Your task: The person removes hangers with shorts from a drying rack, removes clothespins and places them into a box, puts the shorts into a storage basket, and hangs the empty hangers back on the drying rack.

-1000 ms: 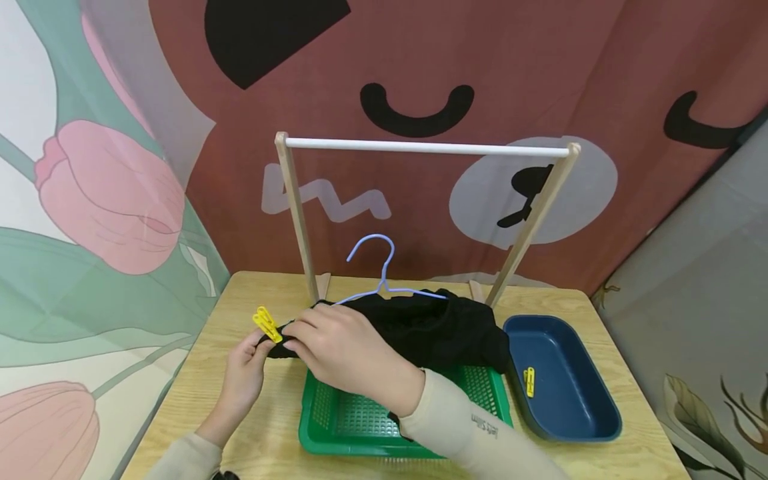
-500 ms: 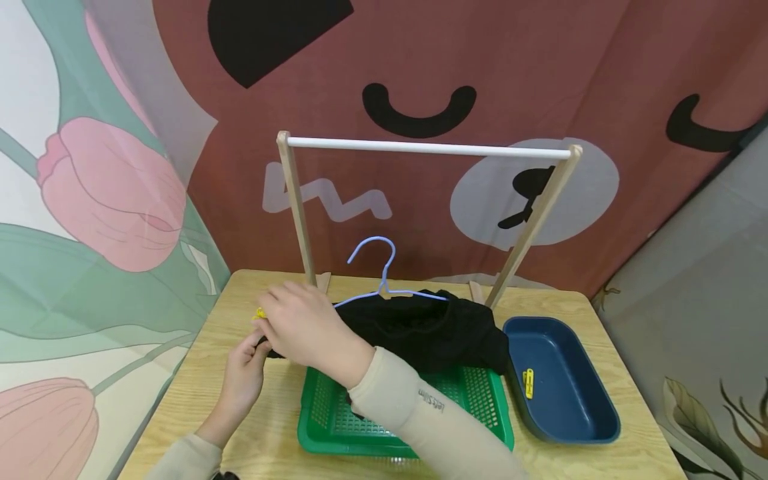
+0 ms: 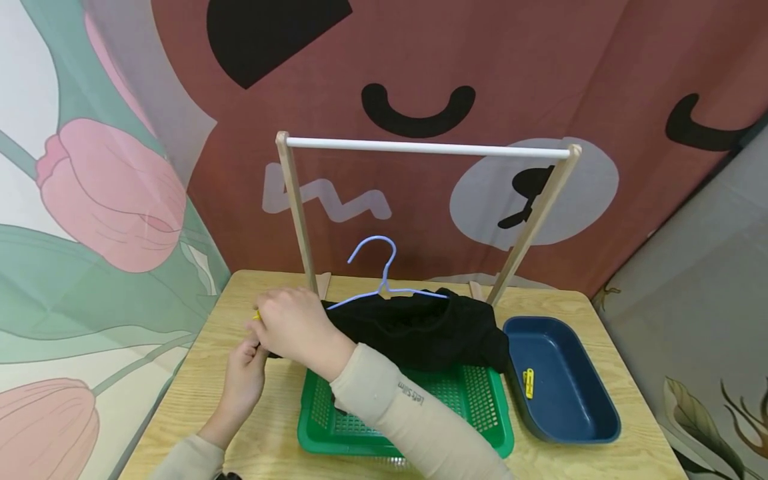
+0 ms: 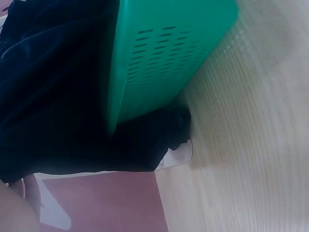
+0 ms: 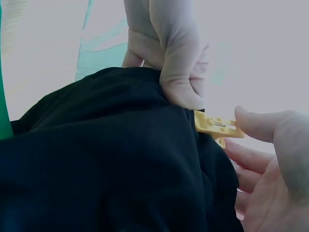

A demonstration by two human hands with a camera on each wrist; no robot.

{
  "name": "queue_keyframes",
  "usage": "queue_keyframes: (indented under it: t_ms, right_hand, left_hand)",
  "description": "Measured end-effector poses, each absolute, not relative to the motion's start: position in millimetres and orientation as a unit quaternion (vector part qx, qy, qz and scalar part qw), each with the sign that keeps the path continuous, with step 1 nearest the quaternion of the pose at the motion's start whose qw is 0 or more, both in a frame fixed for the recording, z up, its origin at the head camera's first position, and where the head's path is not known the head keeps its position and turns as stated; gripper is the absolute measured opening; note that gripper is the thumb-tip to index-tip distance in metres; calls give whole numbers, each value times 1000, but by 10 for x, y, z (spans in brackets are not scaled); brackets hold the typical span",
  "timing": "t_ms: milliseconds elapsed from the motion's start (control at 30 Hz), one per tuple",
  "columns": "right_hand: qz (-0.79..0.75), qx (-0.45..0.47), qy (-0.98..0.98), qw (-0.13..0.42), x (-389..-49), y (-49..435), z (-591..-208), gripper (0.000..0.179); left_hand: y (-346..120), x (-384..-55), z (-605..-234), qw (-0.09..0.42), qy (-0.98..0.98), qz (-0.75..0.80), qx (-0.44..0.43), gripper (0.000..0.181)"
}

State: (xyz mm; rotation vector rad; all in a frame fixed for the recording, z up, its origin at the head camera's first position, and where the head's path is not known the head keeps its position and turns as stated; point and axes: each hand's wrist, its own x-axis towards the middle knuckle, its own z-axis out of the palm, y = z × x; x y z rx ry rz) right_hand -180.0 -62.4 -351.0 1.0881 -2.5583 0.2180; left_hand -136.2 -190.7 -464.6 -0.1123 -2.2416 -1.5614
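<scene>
A black garment [image 3: 420,333] lies over a pale blue hanger [image 3: 384,273] and across the back of a green basket [image 3: 312,437]. My left hand [image 3: 245,383] pinches the garment's left edge between thumb and fingers. From the side, the right wrist view shows the left thumb [image 5: 181,92] pressing the black cloth. My right hand [image 3: 300,330] reaches across to the same corner. It pinches a yellow clothespin [image 5: 217,125] by its outer end, and the clothespin's other end meets the cloth edge beside the left thumb. In the head view the right hand hides most of the clothespin.
Behind the garment stands a rack with wooden posts [image 3: 534,227] and a white bar [image 3: 426,147]. A blue tray [image 3: 576,400] sits at the right with yellow clothespins [image 3: 529,383] in it. The wooden table [image 3: 636,413] ends at a patterned backdrop.
My right hand has moved left along the garment onto the yellow clothespin, covering it in the head view. The left hand keeps its pinch on the cloth almost unmoved.
</scene>
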Motion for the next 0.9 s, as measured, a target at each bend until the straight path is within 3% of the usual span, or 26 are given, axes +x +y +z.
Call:
queue_keyframes:
  t_ms: [467,900]
  right_hand:
    - [94,395,-893,196,-1722,-674,-3507,15]
    - [99,408,-857,300,-1635,-685,-3614,8]
  left_hand:
    - [-1864,-1350,-4637,209,-796,-568,0,29]
    - [-1837,-1360,-4589,222,-769,-598,46,29]
